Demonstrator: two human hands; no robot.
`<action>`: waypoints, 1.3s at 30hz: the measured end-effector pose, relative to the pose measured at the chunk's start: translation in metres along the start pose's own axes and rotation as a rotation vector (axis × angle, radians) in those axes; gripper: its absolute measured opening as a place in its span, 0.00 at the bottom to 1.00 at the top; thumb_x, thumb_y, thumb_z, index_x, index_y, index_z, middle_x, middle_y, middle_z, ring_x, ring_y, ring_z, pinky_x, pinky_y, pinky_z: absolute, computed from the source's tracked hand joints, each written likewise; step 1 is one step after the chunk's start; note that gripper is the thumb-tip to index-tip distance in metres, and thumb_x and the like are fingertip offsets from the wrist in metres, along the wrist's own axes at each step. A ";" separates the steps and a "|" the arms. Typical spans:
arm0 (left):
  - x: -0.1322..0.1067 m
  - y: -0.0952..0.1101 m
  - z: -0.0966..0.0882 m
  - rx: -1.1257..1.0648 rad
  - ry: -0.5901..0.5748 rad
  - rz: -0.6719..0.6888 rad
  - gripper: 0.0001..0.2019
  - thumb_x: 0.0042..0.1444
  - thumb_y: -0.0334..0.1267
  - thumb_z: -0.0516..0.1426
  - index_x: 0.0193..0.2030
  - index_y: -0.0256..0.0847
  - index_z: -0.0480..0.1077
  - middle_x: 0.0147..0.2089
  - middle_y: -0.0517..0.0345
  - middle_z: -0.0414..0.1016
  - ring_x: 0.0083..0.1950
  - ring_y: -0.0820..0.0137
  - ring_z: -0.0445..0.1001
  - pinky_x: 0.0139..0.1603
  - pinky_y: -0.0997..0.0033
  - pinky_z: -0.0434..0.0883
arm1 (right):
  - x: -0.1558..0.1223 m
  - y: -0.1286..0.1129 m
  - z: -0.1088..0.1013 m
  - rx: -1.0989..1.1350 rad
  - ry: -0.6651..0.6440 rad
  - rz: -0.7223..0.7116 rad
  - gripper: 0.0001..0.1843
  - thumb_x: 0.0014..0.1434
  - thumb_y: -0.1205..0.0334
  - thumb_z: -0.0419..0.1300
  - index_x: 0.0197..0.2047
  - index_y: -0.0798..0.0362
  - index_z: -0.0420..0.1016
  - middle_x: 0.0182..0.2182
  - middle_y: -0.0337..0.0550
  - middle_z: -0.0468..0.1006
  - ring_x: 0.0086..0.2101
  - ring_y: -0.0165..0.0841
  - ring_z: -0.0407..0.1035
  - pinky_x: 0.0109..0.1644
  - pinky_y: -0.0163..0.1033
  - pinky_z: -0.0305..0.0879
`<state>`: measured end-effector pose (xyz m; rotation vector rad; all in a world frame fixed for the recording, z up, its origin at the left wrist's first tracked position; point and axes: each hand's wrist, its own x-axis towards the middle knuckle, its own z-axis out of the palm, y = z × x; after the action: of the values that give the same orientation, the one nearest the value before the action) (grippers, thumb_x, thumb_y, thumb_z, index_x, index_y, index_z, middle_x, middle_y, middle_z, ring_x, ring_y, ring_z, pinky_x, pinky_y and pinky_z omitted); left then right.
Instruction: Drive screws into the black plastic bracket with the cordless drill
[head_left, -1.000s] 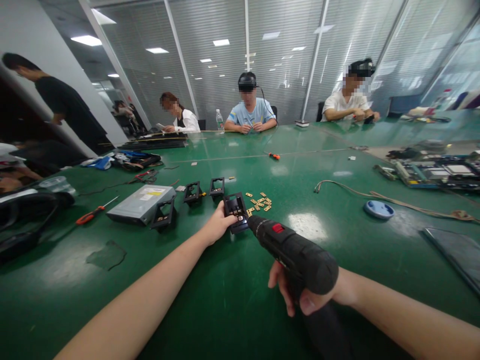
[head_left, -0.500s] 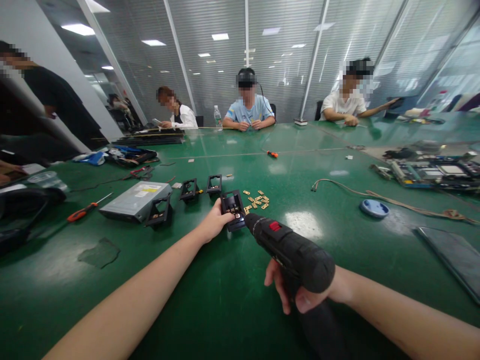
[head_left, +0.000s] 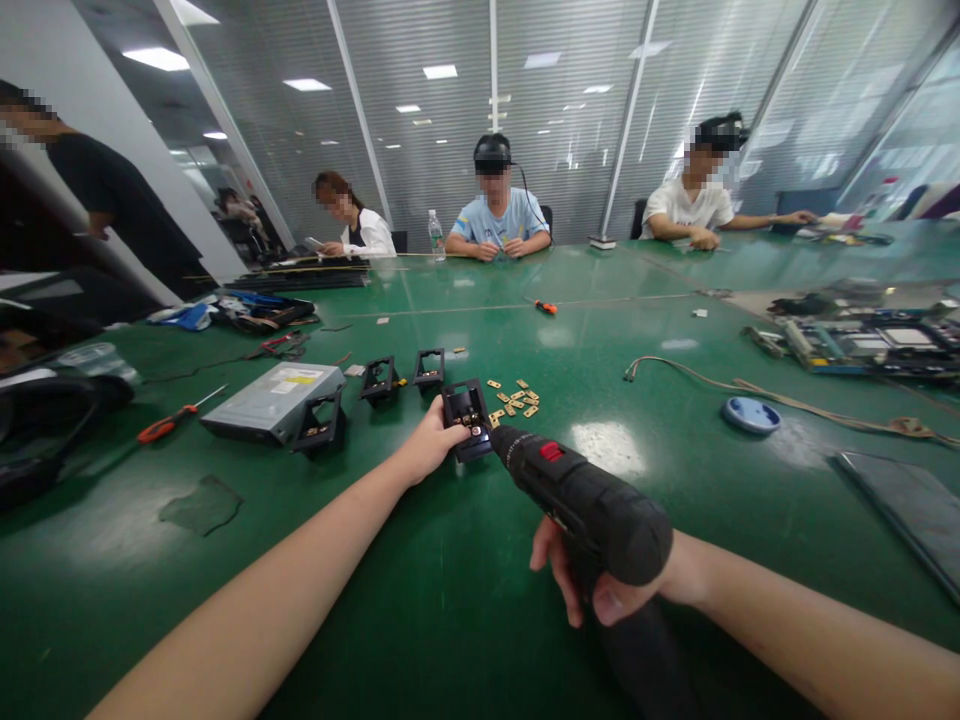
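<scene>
My left hand (head_left: 433, 443) is closed on a black plastic frame (head_left: 468, 398) with small brass-coloured parts inside, its thumb over the near side. In my right hand (head_left: 555, 560) is a black cordless drill (head_left: 585, 490) with a red switch on top, its nose aimed at the frame. The drill's tip meets the frame's right side or stops close to it; the bit itself I cannot make out. Just beyond lie several small brass plates (head_left: 517, 402). Similar black frames (head_left: 379, 381) stand to the left of my left hand.
Left of the frames are a silver disc drive (head_left: 271, 398) and an orange screwdriver (head_left: 169, 425). A blue round lid (head_left: 751, 416), a cable (head_left: 697, 374), a dark flat panel (head_left: 900, 510) and circuit boards (head_left: 877, 345) lie to the right. People sit across the green table (head_left: 420, 620).
My hands, the drill and the frame hold almost the same position. Across the table on the right, a person's outstretched hand has lowered a dark object.
</scene>
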<state>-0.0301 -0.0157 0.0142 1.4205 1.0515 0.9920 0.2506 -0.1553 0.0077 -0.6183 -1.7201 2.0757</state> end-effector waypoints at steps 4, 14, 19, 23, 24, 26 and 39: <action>-0.001 0.001 0.001 0.003 0.000 0.002 0.29 0.47 0.38 0.70 0.56 0.42 0.67 0.53 0.54 0.77 0.56 0.59 0.76 0.67 0.47 0.69 | -0.001 0.003 0.001 0.102 0.025 -0.008 0.41 0.40 0.50 0.84 0.55 0.55 0.78 0.36 0.45 0.85 0.34 0.38 0.81 0.40 0.40 0.76; 0.000 0.000 0.001 -0.020 -0.001 0.003 0.29 0.46 0.38 0.69 0.55 0.42 0.67 0.52 0.54 0.77 0.55 0.60 0.76 0.66 0.48 0.70 | -0.003 -0.004 0.004 0.183 0.037 -0.017 0.41 0.37 0.60 0.85 0.55 0.56 0.80 0.35 0.43 0.86 0.34 0.36 0.81 0.39 0.37 0.76; 0.002 -0.003 0.000 -0.030 -0.006 0.000 0.30 0.46 0.38 0.70 0.56 0.42 0.67 0.52 0.54 0.78 0.55 0.60 0.77 0.66 0.48 0.70 | -0.004 -0.006 0.006 0.209 0.045 -0.040 0.39 0.39 0.62 0.85 0.54 0.58 0.80 0.35 0.45 0.86 0.34 0.37 0.82 0.39 0.37 0.76; 0.002 -0.004 -0.001 -0.010 -0.004 0.002 0.29 0.47 0.37 0.69 0.56 0.42 0.67 0.52 0.55 0.78 0.55 0.60 0.77 0.66 0.48 0.69 | -0.003 -0.003 0.004 0.195 0.038 -0.036 0.40 0.38 0.61 0.85 0.54 0.57 0.80 0.35 0.44 0.86 0.34 0.37 0.82 0.39 0.37 0.76; 0.002 -0.004 -0.001 -0.009 -0.004 0.002 0.29 0.47 0.37 0.69 0.56 0.42 0.67 0.53 0.54 0.78 0.55 0.60 0.77 0.66 0.48 0.69 | -0.003 -0.002 0.003 0.196 0.033 -0.035 0.40 0.37 0.61 0.85 0.54 0.57 0.80 0.35 0.44 0.86 0.34 0.37 0.82 0.39 0.37 0.76; 0.002 -0.004 -0.001 -0.013 -0.007 0.001 0.30 0.47 0.37 0.69 0.57 0.42 0.67 0.53 0.54 0.78 0.56 0.59 0.77 0.66 0.48 0.70 | -0.003 -0.001 0.002 0.197 0.026 -0.035 0.40 0.38 0.62 0.85 0.55 0.57 0.80 0.36 0.44 0.86 0.34 0.37 0.82 0.39 0.37 0.76; 0.009 -0.015 -0.004 -0.099 -0.010 -0.024 0.29 0.45 0.35 0.66 0.56 0.45 0.66 0.51 0.57 0.78 0.54 0.60 0.77 0.65 0.48 0.71 | -0.003 -0.003 0.004 0.165 0.028 -0.027 0.41 0.39 0.55 0.85 0.55 0.58 0.79 0.35 0.45 0.85 0.35 0.38 0.82 0.38 0.37 0.76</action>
<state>-0.0324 -0.0050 0.0001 1.3279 0.9962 1.0054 0.2513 -0.1594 0.0115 -0.5678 -1.5144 2.1527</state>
